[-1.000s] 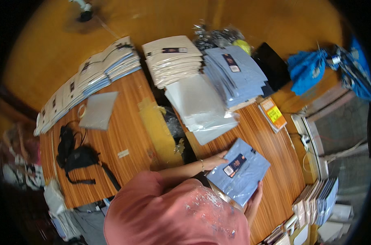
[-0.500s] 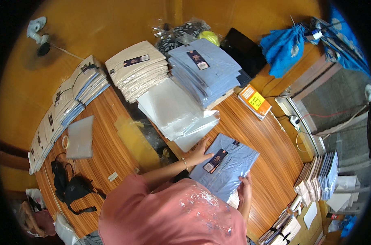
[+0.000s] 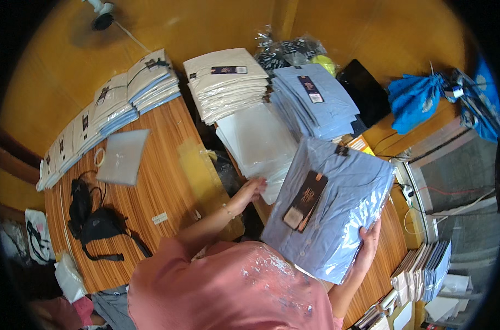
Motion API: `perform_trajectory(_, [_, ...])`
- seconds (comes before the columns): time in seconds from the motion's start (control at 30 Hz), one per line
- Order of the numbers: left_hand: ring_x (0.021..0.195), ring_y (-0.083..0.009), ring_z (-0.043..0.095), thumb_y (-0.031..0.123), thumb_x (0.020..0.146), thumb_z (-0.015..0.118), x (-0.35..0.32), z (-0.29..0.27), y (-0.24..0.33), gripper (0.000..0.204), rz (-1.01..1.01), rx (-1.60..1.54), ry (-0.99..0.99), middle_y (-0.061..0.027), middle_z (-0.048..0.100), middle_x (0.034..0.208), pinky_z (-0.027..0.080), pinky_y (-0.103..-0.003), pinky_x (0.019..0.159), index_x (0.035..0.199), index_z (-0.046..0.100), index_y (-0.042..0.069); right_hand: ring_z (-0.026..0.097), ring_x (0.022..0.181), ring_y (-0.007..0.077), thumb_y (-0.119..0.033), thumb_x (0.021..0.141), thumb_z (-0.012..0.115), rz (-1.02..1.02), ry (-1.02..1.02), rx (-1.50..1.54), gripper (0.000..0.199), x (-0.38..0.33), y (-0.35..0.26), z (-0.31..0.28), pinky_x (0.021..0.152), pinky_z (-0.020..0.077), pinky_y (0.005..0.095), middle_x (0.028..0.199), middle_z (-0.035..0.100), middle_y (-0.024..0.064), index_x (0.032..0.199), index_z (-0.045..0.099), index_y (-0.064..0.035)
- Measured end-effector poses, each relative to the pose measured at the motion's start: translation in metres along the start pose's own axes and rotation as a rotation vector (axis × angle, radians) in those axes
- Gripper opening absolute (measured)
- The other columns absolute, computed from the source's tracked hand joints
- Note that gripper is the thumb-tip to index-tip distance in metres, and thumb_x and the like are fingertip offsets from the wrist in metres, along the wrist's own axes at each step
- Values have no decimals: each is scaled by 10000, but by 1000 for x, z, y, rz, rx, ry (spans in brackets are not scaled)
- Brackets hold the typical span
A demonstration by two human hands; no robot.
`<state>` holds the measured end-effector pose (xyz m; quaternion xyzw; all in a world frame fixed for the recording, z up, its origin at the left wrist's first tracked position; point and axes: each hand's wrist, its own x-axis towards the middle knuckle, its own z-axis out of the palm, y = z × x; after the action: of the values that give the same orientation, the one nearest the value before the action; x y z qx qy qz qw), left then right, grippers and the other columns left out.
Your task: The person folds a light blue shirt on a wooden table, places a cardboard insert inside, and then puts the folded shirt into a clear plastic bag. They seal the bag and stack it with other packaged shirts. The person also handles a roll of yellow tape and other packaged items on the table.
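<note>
A folded light-blue shirt in a clear plastic bag (image 3: 338, 214) is raised off the table and tilted, with a dark hang tag (image 3: 305, 201) showing through. My right hand (image 3: 368, 245) grips its right edge, the fingers partly hidden behind the package. My left hand (image 3: 249, 195) is off the shirt, fingers stretched out, at the near end of a pile of clear plastic bags (image 3: 258, 137); whether it touches them I cannot tell. Behind the raised package rises a stack of bagged blue shirts (image 3: 318, 104). Left of that is a stack of bagged cream shirts (image 3: 228, 91).
More bundled shirts (image 3: 79, 129) line the left table's far edge. A black strapped bag (image 3: 104, 225), a tape roll (image 3: 99, 157) and a translucent sheet (image 3: 123, 157) lie on that table. At the right, another row of packages (image 3: 420, 269) stands upright. Blue cloth bags (image 3: 417, 102) hang behind.
My right hand has lifted the bagged blue shirt off the table toward me. My left hand has let go of it and moved left. The view has shifted.
</note>
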<state>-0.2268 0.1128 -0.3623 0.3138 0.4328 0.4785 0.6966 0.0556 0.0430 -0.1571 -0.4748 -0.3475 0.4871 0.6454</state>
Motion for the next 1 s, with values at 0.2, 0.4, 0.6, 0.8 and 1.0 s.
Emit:
perform_trajectory(0.2, [1100, -284, 473, 716, 784, 337, -89, 39, 30, 787, -151, -726, -255, -143, 506, 1139, 395, -465, 911, 1296, 350, 119, 461, 1083, 199, 20, 761, 553, -165, -109, 99, 650, 18, -2, 80, 922, 368, 322, 1259, 431, 104, 1341, 264, -34])
perform_trajectory(0.4, [1171, -157, 429, 397, 938, 384, -59, 68, 116, 483, 316, -697, -15, -47, 428, 1293, 394, -374, 947, 1331, 283, 135, 532, 925, 114, 17, 819, 589, -504, -525, -23, 537, 30, 28, 165, 773, 437, 236, 1154, 478, 80, 1290, 334, -15])
perform_trajectory(0.6, [1087, -230, 493, 141, 908, 487, 0, 16, 226, 483, 807, -656, 241, -124, 440, 1240, 467, -377, 880, 1322, 250, 65, 577, 931, 183, 4, 833, 560, -366, -801, -134, 472, 55, 0, 216, 822, 452, 290, 1196, 497, 133, 1276, 400, -18])
perform_trajectory(0.8, [967, -209, 551, 121, 848, 583, 92, -112, 322, 417, 909, -278, 420, -118, 540, 1118, 476, -345, 823, 1208, 395, 26, 586, 919, 178, -25, 846, 547, -245, -915, -567, 332, 64, -3, 152, 811, 462, 303, 1060, 595, 98, 1177, 517, -30])
perform_trajectory(1.0, [866, -197, 588, 160, 797, 635, 165, -221, 313, 410, 712, 462, 636, -131, 615, 971, 454, -305, 783, 1101, 488, -73, 593, 891, 181, -30, 860, 522, -43, -583, -594, 271, 63, 21, 60, 820, 461, 300, 948, 622, 112, 1127, 539, 16])
